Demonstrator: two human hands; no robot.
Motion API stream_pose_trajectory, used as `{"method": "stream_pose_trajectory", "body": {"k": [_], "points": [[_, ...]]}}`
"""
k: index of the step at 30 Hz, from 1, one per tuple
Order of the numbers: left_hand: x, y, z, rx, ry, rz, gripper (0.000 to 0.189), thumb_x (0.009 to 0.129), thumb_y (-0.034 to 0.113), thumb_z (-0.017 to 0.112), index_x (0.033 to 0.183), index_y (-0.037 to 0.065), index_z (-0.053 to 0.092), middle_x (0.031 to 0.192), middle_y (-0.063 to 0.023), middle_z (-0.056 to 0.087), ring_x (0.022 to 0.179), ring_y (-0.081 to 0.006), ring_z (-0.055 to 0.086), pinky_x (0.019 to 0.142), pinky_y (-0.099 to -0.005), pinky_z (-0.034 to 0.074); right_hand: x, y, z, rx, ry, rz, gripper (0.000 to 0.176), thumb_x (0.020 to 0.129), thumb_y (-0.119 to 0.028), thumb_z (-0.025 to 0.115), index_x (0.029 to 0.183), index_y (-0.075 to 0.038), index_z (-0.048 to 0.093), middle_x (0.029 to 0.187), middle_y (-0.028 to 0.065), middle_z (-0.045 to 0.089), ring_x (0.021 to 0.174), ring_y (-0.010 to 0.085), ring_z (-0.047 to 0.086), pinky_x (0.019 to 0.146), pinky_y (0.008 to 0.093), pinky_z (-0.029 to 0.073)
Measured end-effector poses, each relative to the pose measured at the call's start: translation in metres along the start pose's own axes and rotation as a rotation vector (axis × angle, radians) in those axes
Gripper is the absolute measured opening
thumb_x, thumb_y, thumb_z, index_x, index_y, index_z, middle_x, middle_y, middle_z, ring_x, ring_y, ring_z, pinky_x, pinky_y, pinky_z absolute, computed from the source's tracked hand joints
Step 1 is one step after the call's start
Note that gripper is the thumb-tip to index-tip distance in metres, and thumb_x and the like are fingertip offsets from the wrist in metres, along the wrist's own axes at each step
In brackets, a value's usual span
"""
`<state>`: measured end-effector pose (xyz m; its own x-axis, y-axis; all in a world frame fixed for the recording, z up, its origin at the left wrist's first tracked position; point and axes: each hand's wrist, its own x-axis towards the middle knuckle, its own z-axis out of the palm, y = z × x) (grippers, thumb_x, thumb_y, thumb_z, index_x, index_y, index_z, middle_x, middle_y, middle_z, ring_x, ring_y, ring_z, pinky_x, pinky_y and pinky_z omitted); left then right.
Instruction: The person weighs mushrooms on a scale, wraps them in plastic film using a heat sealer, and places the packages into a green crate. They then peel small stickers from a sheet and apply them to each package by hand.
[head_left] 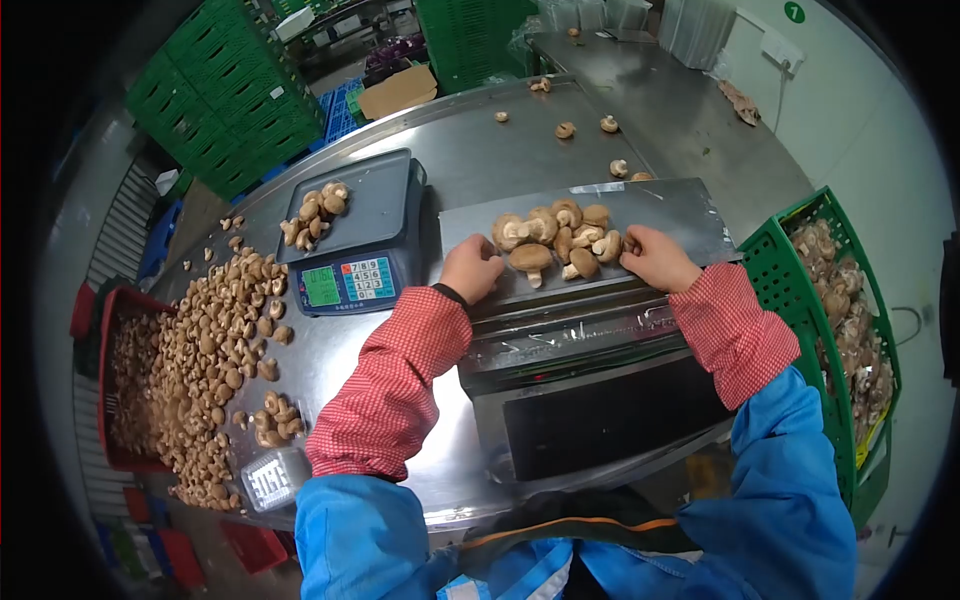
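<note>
Ten or so shiitake mushrooms (555, 240) sit bunched together on a grey tray (680, 210) at the centre of the frame, and both your hands flank them. Your right hand (655, 258) touches the right edge of the bunch, its grip loose and spread, closed on nothing that I can see. Your left hand (470, 268) rests just beside the left edge with its grip curled under; I cannot tell whether it holds anything.

By my reading, this portion is already gathered and only being tidied. The tray lies on top of a steel machine (600, 400) with a dark window, lower centre.

Left of the tray, a weighing scale (350, 280) carries a smaller lot of mushrooms (315, 215), apparently the next portion. Much more looks unsorted. A broad loose pile (210, 340) covers the counter (470, 150) at the left and spills from a red crate (100, 320). A few strays (565, 130) lie at the upper centre, and a green crate (780, 270) at the right edge holds more mushrooms.
</note>
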<state>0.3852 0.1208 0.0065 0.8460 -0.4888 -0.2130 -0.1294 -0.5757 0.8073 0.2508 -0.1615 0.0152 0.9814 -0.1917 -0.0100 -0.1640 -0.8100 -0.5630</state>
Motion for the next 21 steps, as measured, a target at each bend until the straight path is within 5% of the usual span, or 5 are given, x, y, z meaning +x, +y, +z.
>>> {"method": "stream_pose_trajectory", "body": {"k": [3, 8, 9, 15, 21], "points": [[-0.022, -0.004, -0.006, 0.054, 0.095, 0.098, 0.030, 0.083, 0.014, 0.061, 0.110, 0.001, 0.059, 0.075, -0.0076, 0.061, 0.057, -0.0123, 0.059, 0.049, -0.0254, 0.047, -0.022, -0.006, -0.015, 0.017, 0.042, 0.016, 0.021, 0.078, -0.020, 0.064, 0.087, -0.002, 0.058, 0.072, 0.0127, 0.059, 0.074, 0.0311, 0.059, 0.066, 0.0406, 0.046], [-0.106, -0.008, -0.043, 0.600, 0.080, 0.704, 0.045, 0.069, -0.002, 0.070, 0.112, 0.006, 0.060, 0.098, -0.0119, 0.054, 0.089, -0.0240, 0.056, 0.076, -0.0325, 0.050, -0.078, 0.019, -0.077, -0.478, 0.218, -0.496, 0.020, 0.077, -0.014, 0.063, 0.095, -0.008, 0.059, 0.082, 0.0066, 0.055, 0.080, 0.0257, 0.055, 0.071, 0.0375, 0.043], [-0.121, -0.003, -0.044, 0.628, -0.008, 0.619, 0.050, 0.066, -0.002, 0.072, 0.113, 0.007, 0.059, 0.100, -0.0113, 0.052, 0.095, -0.0287, 0.053, 0.081, -0.0367, 0.049, -0.086, 0.024, -0.084, -0.579, 0.176, -0.536, 0.019, 0.077, -0.013, 0.062, 0.096, -0.009, 0.059, 0.082, 0.0063, 0.054, 0.080, 0.0247, 0.055, 0.071, 0.0369, 0.043], [-0.113, 0.019, -0.024, 1.124, -0.104, 0.781, 0.032, 0.078, 0.011, 0.059, 0.110, 0.010, 0.058, 0.092, -0.0079, 0.053, 0.086, -0.0221, 0.057, 0.068, -0.0325, 0.051, -0.077, 0.028, -0.076, -0.799, 0.014, -0.870, 0.017, 0.080, -0.015, 0.054, 0.097, -0.014, 0.056, 0.077, 0.0038, 0.050, 0.071, 0.0206, 0.056, 0.062, 0.0338, 0.043], [-0.125, -0.010, -0.003, 0.549, 0.273, 0.791, 0.013, 0.087, 0.012, 0.058, 0.098, 0.006, 0.060, 0.067, -0.0046, 0.056, 0.057, -0.0156, 0.056, 0.049, -0.0280, 0.046, -0.089, 0.022, -0.051, -0.286, 0.179, -0.818, 0.014, 0.079, -0.008, 0.059, 0.090, -0.010, 0.053, 0.064, 0.0066, 0.049, 0.053, 0.0227, 0.054, 0.048, 0.0332, 0.043]]}}
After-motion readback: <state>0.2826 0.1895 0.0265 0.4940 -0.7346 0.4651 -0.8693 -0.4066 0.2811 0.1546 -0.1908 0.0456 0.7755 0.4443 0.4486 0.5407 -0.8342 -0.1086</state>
